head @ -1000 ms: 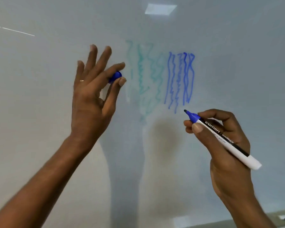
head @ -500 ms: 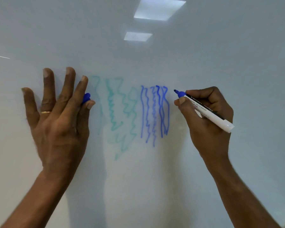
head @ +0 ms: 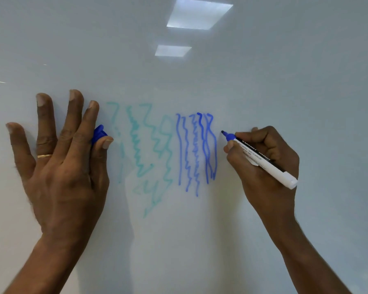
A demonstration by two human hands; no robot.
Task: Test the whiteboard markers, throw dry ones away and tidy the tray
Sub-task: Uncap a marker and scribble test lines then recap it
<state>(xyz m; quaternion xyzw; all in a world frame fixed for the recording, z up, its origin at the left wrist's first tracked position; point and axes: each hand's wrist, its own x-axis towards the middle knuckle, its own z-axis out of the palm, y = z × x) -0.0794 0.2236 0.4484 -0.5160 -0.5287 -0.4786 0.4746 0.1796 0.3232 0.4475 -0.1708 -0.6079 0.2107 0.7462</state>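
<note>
At the whiteboard (head: 263, 81), the right hand (head: 266, 158) grips a blue marker (head: 261, 159) beside blue scribbles (head: 197, 153); the left hand (head: 60, 166), fingers spread, pinches its blue cap (head: 98, 133). 2 ceiling lights (head: 199, 14) reflect above.

Two ceiling lights (head: 199, 14) are reflecting high up, and a gold ring (head: 44, 156) is glinting at left.

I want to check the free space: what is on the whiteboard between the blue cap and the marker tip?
In the head view, teal squiggles then blue squiggles lie between the blue cap and marker tip.
</note>
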